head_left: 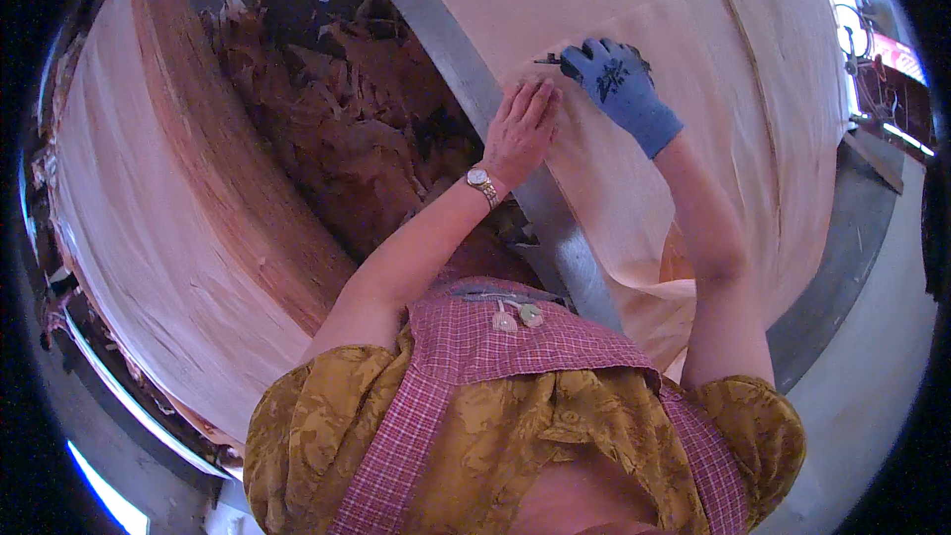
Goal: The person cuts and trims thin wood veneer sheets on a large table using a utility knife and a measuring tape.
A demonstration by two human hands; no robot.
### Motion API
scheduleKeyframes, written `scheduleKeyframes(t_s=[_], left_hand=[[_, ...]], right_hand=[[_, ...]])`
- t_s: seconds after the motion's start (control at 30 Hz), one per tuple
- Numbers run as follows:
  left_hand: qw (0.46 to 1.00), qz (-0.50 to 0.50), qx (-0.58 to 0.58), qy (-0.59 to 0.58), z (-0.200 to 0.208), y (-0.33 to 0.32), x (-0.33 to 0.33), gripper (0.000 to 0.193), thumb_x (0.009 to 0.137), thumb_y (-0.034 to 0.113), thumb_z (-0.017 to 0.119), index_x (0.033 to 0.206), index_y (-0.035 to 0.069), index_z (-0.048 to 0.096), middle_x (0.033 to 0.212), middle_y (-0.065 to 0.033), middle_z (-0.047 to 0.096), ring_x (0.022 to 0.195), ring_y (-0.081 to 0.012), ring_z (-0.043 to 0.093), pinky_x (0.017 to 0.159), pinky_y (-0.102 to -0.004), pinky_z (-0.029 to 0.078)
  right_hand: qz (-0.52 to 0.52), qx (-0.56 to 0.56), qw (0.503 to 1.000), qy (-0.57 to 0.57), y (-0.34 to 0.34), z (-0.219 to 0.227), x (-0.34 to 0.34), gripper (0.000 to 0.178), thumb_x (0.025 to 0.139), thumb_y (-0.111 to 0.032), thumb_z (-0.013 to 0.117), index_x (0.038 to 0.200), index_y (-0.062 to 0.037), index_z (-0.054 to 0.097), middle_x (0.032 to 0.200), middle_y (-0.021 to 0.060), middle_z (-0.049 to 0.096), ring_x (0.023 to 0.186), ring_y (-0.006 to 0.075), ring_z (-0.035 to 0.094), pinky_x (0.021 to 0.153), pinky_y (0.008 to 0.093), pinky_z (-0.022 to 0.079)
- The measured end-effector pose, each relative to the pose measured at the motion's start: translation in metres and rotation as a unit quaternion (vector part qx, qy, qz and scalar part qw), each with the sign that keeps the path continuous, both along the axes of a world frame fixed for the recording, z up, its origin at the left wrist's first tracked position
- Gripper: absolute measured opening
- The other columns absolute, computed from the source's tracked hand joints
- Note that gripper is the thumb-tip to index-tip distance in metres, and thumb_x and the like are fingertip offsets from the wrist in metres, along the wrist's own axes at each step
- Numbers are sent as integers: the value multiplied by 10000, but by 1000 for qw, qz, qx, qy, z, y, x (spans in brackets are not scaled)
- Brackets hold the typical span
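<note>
In the head view, the left hand (523, 127) lies flat, fingers stretched out, on a thin pale sheet (606, 183) right beside a metal strip (555, 213). The right hand (614, 79), in a blue glove, curls around a small dark tool (548, 60) on the sheet.

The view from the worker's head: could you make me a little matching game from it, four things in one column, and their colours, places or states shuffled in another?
1. right hand
2. left hand
3. pale sheet
4. apron

A. pinkish-red check
B. bare, with a watch at the wrist
C. beneath both hands
D. wearing a blue glove

Pairs: 1-D, 2-B, 3-C, 4-A
</note>
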State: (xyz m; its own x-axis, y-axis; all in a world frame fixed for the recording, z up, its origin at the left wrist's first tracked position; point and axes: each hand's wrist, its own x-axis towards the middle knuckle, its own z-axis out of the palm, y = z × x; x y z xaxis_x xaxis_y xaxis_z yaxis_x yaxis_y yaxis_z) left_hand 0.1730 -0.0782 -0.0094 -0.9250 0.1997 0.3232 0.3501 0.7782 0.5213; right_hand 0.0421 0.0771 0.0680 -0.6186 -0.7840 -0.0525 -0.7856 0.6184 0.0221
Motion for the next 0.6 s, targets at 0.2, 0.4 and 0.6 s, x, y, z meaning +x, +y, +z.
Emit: scheduleKeyframes(t_s=[0.2,0.4,0.6], left_hand=[[1000,9,-18,-13,7,15,-5,503,855,211,596,1313,23,502,1382,-170,477,1313,-342,424,1137,-504,283],[999,17,6,-27,18,21,-8,503,814,222,627,1275,45,532,1364,-146,502,1285,-339,451,1131,-508,283],[999,9,8,-30,13,15,-11,553,774,225,655,1300,98,542,1349,-86,522,1282,-295,451,1124,-484,299]], right_hand=[[171,61,983,-15,-28,-10,-33,175,877,-233,550,1043,-202,599,963,52,613,921,261,614,818,404,489],[232,111,966,-5,-32,-6,-40,181,865,-232,569,1044,-221,596,981,46,613,931,245,616,835,386,482],[224,174,959,-21,-38,-5,-40,192,865,-228,581,1057,-229,572,962,30,599,934,221,604,845,364,466]])
